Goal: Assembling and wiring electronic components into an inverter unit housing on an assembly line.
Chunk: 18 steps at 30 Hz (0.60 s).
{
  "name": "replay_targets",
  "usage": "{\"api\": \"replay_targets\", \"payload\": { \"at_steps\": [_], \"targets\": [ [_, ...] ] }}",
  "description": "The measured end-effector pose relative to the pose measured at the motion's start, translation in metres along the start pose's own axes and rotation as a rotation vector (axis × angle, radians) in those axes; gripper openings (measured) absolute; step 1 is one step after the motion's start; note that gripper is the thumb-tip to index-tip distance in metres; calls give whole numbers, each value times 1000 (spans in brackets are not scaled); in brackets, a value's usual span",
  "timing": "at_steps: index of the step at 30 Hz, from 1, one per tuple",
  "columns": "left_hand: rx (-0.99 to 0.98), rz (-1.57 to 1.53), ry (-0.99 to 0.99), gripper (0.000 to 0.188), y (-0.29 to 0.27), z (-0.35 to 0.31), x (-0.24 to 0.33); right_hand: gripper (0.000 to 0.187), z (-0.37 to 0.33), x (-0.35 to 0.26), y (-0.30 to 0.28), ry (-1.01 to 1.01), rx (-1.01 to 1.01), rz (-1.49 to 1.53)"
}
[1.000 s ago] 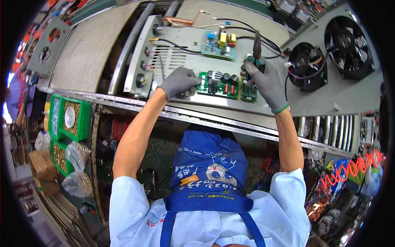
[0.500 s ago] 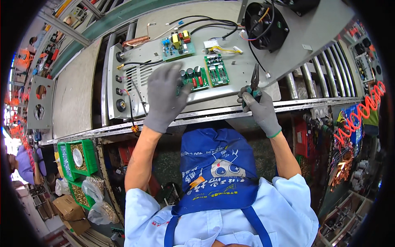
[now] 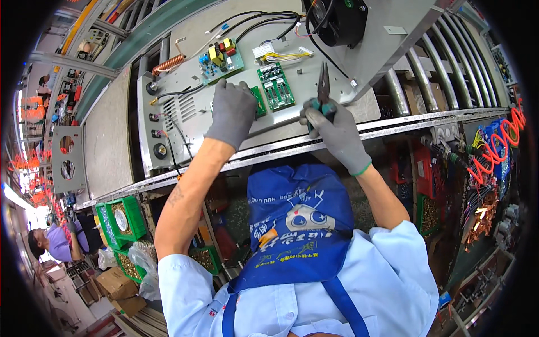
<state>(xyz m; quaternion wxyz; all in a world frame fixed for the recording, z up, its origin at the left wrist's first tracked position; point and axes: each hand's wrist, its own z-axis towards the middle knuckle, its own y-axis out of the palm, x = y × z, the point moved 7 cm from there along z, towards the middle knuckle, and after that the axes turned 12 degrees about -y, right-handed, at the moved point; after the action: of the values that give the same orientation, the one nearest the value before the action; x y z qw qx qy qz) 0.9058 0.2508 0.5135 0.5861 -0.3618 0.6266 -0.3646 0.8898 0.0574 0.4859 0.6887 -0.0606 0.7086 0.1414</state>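
My left hand [image 3: 233,111], in a grey glove, lies over a green circuit board [image 3: 258,102] on the metal chassis [image 3: 191,115]. Its fingers are curled and their tips hidden; most of that board is under the hand. In my right hand [image 3: 336,126], also gloved, long-nose pliers [image 3: 323,90] point up and away, gripped by dark teal handles. A second green board [image 3: 275,86] sits just right of the covered one. Beyond my left hand is a board with yellow transformers [image 3: 221,59]. White and yellow wires [image 3: 287,57] lie behind the second board.
A black fan [image 3: 339,22] stands on the panel at the far right. Metal rollers [image 3: 418,73] run beside the chassis. Green bins of small parts [image 3: 132,216] stand at lower left, and a red coiled hose [image 3: 494,149] hangs on the right. Another person [image 3: 59,241] is at far left.
My left hand has come down and right over the capacitor board, covering its capacitors. My right hand still holds the pliers upright. The whole view has shifted somewhat.
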Motion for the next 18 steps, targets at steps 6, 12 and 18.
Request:
{"api": "replay_targets", "payload": {
  "at_steps": [6,12,18],
  "targets": [
    [71,-115,8,51,3,4,-16,43,60,-29,29,-337,-18,-355],
    [189,-208,26,74,8,-1,-24,35,104,-14,64,-369,-11,-496],
    [90,-191,12,58,2,-1,-21,30,121,11,76,-263,-72,-623]
  ]
}}
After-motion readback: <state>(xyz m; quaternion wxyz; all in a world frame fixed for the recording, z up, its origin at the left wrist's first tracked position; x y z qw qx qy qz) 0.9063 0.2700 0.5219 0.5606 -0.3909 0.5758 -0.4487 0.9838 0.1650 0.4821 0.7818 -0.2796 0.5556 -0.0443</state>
